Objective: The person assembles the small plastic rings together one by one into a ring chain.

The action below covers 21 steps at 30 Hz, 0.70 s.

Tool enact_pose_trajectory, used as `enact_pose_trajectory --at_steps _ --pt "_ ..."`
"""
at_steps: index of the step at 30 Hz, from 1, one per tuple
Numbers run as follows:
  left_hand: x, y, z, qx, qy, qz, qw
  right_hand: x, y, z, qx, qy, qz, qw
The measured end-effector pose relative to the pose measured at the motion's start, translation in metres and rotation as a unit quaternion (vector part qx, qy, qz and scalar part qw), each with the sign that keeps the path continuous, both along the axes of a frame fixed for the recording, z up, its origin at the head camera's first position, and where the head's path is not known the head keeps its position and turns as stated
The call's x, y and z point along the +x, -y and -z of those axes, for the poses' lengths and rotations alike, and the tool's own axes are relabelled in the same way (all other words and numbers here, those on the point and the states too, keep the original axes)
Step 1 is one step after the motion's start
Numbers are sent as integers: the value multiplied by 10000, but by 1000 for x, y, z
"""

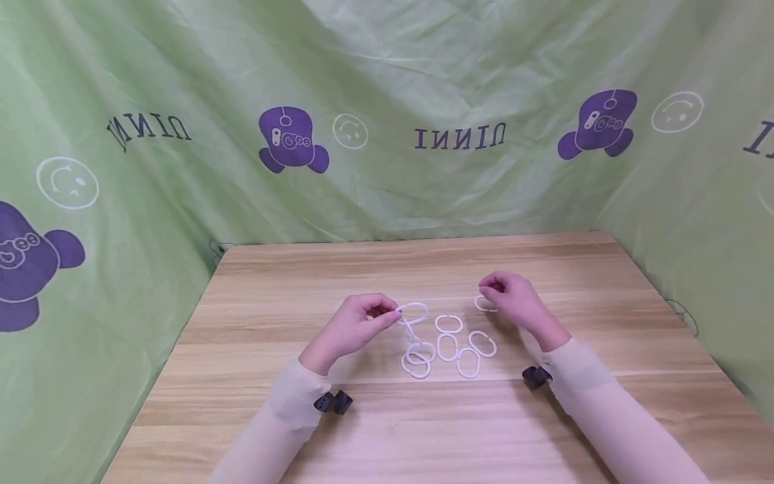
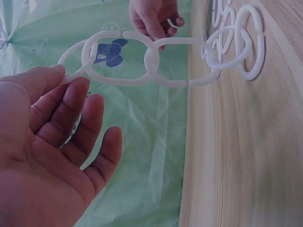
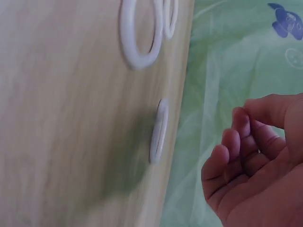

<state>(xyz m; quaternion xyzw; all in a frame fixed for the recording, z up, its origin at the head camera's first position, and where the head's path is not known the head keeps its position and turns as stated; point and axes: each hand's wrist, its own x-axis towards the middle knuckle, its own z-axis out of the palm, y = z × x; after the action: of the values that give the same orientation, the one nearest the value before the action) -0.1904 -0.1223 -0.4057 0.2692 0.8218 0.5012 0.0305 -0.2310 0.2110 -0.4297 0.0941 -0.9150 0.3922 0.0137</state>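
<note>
A chain of white oval plastic links (image 2: 151,66) hangs from my left hand (image 1: 357,327), which pinches the end link (image 1: 426,313) between thumb and fingertips. The chain slopes down to its last links (image 1: 417,376), which rest on the table. My right hand (image 1: 511,300) is raised near a single loose link (image 1: 476,304), its thumb by the forefinger and its other fingers loosely bent. In the right wrist view that link (image 3: 160,132) lies on the wood, apart from the fingers, and nothing shows between them.
Several other loose white links (image 1: 449,333) lie between the hands on the wood-grain table (image 1: 411,430). Small gaps show in their loops. A green printed curtain (image 1: 387,195) stands behind the table and along both sides. Dark wrist cameras (image 1: 334,402) sit on both sleeves.
</note>
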Motion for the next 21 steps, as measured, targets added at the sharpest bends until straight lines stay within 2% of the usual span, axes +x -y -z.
enact_pose_trajectory --at_steps 7,13,21 --pt "0 0 1 9 -25 32 10000 -14 -18 6 726 498 -4 9961" --pt "-1 -1 5 67 54 43 10000 -24 -20 13 1082 504 -223 9926" --pt "0 -2 4 51 27 118 9999 -35 -12 13 1320 435 -925 9860"
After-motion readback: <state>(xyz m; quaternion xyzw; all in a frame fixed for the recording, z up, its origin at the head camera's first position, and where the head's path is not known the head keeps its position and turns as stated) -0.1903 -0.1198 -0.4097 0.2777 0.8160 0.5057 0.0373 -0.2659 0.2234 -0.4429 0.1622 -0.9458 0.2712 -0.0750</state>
